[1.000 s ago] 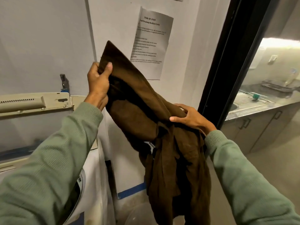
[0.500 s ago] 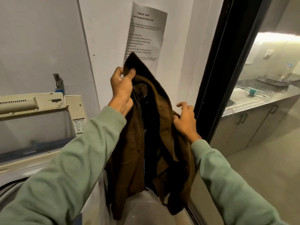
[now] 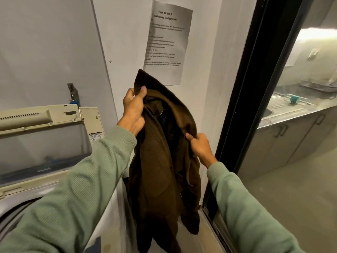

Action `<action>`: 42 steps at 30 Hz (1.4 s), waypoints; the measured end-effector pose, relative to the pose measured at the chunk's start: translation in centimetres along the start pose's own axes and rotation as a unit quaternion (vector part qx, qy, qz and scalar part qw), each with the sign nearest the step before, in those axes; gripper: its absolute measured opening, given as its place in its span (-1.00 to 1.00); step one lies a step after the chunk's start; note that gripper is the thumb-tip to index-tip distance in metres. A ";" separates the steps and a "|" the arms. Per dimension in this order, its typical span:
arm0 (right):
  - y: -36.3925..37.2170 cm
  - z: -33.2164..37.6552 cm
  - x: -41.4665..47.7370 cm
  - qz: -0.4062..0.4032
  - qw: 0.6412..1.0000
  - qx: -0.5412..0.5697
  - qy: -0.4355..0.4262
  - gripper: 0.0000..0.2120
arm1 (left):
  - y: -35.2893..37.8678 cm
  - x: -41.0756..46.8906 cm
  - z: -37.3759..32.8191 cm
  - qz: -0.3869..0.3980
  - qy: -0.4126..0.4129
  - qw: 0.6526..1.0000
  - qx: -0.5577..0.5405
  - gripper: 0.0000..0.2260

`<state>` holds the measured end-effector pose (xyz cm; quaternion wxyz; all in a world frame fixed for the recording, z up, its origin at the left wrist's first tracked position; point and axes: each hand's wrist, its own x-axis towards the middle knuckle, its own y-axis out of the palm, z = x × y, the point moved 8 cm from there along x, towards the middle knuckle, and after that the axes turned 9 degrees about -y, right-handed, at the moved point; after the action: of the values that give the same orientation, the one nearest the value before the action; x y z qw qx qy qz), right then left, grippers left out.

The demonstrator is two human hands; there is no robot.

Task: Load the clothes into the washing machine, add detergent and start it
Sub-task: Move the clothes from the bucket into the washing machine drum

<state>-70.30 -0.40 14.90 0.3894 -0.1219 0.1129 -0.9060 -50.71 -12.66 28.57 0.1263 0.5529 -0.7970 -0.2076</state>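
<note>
Both hands, left hand (image 3: 134, 110) and right hand (image 3: 199, 147), have fingers clamped on the brown jacket (image 3: 164, 161), lifting it right of the open washing machine (image 3: 45, 161) so it can drop in.

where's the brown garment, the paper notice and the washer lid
brown garment (image 3: 160, 172), head view, hanging front panel
paper notice (image 3: 169, 41), head view, middle of the sheet
washer lid (image 3: 42, 145), head view, clear window
</note>
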 end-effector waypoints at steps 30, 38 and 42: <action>1.0 0.4 -4.9 0.080 0.971 -0.164 -0.157 0.47 | 3.9 -3.4 5.6 -0.056 -0.157 0.972 -0.167 -0.75; -3.4 -1.1 -2.4 -0.115 0.990 -0.002 -0.082 -0.89 | 4.7 -5.0 4.3 0.050 -0.148 0.980 -0.126 -0.89; -5.9 2.1 -1.3 -0.163 0.982 -0.057 -0.070 -0.92 | -1.1 -4.0 2.7 0.049 -0.130 0.985 0.106 -0.86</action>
<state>-72.82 4.25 18.46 0.2356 -0.2238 0.1154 -0.9387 -49.57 -8.75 25.76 -0.0274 0.4914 -0.8505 -0.1857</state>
